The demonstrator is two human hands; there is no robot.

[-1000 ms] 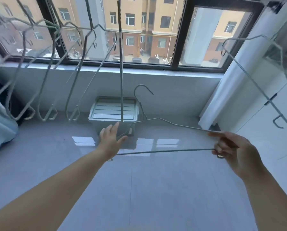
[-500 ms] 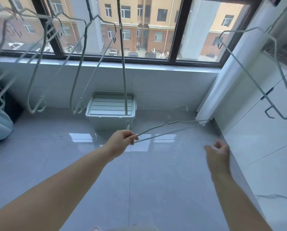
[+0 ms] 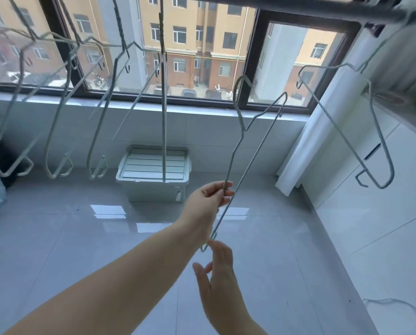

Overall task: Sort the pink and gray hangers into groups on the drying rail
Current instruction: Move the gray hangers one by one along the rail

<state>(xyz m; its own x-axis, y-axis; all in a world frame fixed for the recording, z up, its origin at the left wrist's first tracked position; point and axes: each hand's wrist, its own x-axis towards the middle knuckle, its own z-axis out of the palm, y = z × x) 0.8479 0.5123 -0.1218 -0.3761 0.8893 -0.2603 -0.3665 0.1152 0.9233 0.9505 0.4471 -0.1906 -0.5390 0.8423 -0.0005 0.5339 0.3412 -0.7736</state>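
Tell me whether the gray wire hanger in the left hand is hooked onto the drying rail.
No: the gray wire hanger, pinched in the left hand, has its hook free in the air below the dark drying rail.

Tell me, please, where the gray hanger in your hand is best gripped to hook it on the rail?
Grip the gray hanger on its shoulder wire just below the twisted neck, coming from below. It stands nearly upright, hook on top, so a hold there probably leaves the hook free for the drying rail. The left hand pinches that wire lower down, which may let it swing.
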